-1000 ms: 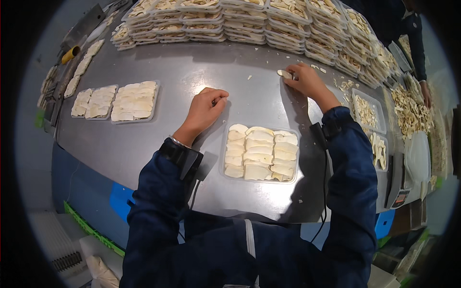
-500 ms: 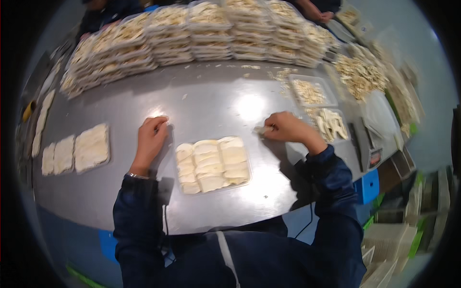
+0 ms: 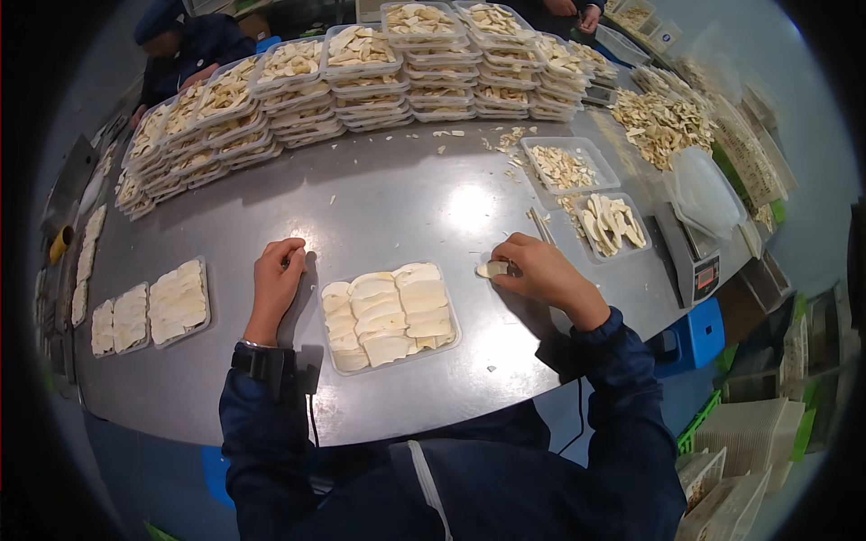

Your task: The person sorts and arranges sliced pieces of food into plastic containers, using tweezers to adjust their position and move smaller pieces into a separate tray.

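Observation:
A clear plastic tray (image 3: 454, 350) sits on the metal table in front of me, filled with overlapping pale, dried-looking slices (image 3: 382, 308) in three columns. To its right, my right hand (image 3: 552, 278) pinches a single pale slice (image 3: 492, 269) between thumb and fingers, just above the tabletop. My left hand (image 3: 277, 281) rests by the tray's upper left corner, fingers curled in and closed, with nothing visible in them. Beyond my right hand are a tray of long curved slices (image 3: 612, 224) and a tray of small broken pieces (image 3: 563, 166).
Stacked filled trays (image 3: 363, 52) line the far edge. Three filled trays (image 3: 178, 301) stand at left. At right are a loose heap of slices (image 3: 663, 126), a scale (image 3: 699, 279) holding empty trays (image 3: 708, 194), and a blue stool (image 3: 695, 338). A person (image 3: 194, 50) works at the far left.
The whole view has shifted and sharpened, with more of the far side showing. My right hand still pinches the slice; my left hand stays curled near the tray.

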Action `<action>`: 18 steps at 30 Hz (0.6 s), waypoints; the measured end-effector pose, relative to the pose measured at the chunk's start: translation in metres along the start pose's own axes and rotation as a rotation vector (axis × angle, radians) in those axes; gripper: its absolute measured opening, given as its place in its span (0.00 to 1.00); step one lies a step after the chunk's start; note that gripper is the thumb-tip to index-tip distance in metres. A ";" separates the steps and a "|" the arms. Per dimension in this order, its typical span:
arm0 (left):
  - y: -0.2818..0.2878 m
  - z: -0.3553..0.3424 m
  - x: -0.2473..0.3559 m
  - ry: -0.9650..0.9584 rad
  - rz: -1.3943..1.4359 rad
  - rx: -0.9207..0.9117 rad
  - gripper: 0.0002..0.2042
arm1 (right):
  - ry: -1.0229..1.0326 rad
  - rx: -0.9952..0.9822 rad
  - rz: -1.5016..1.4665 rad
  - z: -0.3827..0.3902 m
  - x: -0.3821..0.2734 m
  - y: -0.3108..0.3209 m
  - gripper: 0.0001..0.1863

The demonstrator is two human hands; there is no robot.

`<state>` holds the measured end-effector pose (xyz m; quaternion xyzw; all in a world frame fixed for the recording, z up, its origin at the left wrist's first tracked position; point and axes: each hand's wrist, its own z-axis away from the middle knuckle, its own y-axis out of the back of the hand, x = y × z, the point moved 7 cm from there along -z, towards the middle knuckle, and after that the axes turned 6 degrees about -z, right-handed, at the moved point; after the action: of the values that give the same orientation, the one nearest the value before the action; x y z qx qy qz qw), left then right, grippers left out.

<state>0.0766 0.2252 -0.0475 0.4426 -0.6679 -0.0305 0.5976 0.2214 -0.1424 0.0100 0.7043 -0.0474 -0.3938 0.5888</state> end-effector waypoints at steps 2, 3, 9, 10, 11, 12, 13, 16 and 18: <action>0.002 0.003 -0.005 0.002 -0.035 -0.016 0.09 | 0.014 0.000 -0.029 0.000 -0.005 -0.003 0.15; 0.003 0.002 -0.006 0.016 -0.039 -0.015 0.09 | 0.021 0.048 -0.052 -0.001 -0.009 0.002 0.16; -0.002 0.000 0.001 -0.024 -0.051 -0.021 0.11 | -0.002 0.042 -0.037 -0.001 -0.004 0.002 0.11; -0.004 -0.001 -0.001 -0.015 -0.053 -0.029 0.10 | 0.001 0.027 -0.044 0.000 -0.007 0.002 0.11; -0.004 0.000 -0.004 -0.002 -0.057 -0.035 0.10 | 0.006 0.031 0.022 -0.001 -0.010 0.002 0.10; -0.004 0.000 -0.005 0.018 -0.064 -0.033 0.10 | 0.011 0.036 0.089 0.000 -0.012 0.001 0.10; -0.004 -0.001 -0.001 0.009 -0.038 -0.018 0.11 | 0.063 0.094 0.141 0.002 -0.016 0.003 0.10; -0.004 -0.003 0.000 -0.024 -0.018 -0.003 0.11 | 0.131 0.119 0.136 0.010 -0.035 0.006 0.11; -0.002 -0.002 -0.003 -0.046 -0.030 0.005 0.11 | 0.199 0.120 0.095 0.018 -0.060 0.002 0.12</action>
<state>0.0789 0.2268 -0.0501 0.4531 -0.6749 -0.0481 0.5804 0.1696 -0.1252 0.0415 0.7708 -0.0455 -0.2902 0.5652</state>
